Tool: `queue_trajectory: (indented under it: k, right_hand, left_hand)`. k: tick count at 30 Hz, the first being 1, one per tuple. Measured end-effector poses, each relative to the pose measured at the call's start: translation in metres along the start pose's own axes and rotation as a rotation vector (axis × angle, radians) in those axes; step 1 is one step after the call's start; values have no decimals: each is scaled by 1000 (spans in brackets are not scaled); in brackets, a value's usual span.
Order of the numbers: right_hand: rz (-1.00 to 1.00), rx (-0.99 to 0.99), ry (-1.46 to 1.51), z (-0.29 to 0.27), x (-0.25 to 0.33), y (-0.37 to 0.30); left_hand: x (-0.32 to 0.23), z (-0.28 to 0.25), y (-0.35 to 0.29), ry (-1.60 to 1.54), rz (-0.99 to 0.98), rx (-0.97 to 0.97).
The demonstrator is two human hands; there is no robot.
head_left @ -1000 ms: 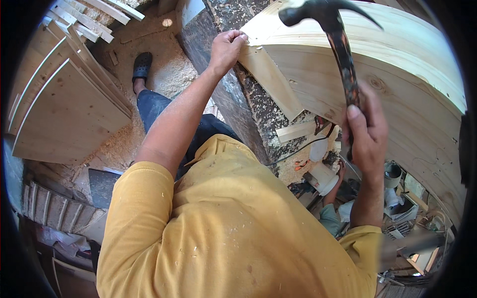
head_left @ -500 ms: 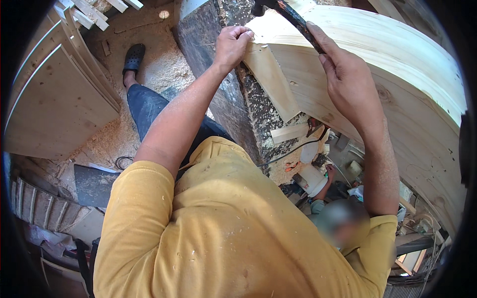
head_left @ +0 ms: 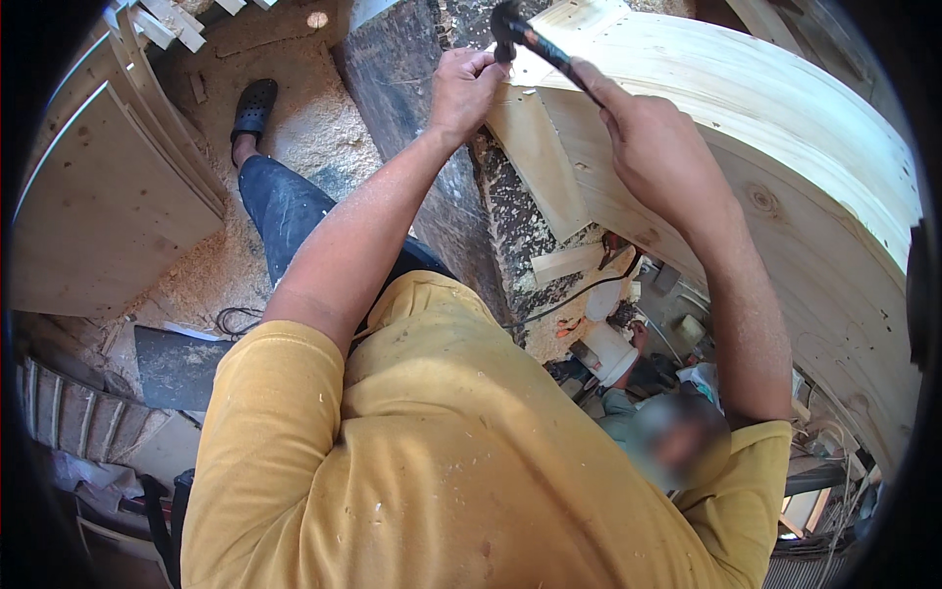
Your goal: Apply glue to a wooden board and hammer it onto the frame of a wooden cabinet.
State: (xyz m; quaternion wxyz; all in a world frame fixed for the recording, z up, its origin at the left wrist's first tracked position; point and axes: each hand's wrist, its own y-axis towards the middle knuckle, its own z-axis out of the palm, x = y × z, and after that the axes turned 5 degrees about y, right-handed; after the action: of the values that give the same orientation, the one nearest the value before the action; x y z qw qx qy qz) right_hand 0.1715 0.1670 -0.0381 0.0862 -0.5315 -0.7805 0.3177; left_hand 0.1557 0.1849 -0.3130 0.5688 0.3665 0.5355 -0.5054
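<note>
Right hand (head_left: 655,142) grips a hammer (head_left: 543,47); a white bucket (head_left: 612,357) hides its interior.

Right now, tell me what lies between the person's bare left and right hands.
In the head view, a black-headed hammer: its handle extends from the right hand, its head sits beside the left hand. Pale, curved wood shows behind it.

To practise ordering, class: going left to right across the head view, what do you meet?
Curved wooden panels, dark clog, left hand, hammer, right hand.
</note>
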Motion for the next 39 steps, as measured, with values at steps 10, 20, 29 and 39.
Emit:
queue_trajectory:
  k: [10, 20, 29, 39]
  right_hand:
    - [58, 18, -32, -6, 4, 7]
    - [29, 14, -20, -14, 1, 11]
    - [34, 34, 16, -18, 7, 12]
    - [74, 39, -4, -8, 7, 13]
  left_hand:
    - [1, -2, 2, 23, -8, 32]
    - [1, -3, 3, 42, -19, 64]
    - [22, -29, -7, 246, 374, -12]
    - [24, -37, -9, 442, 358, 6]
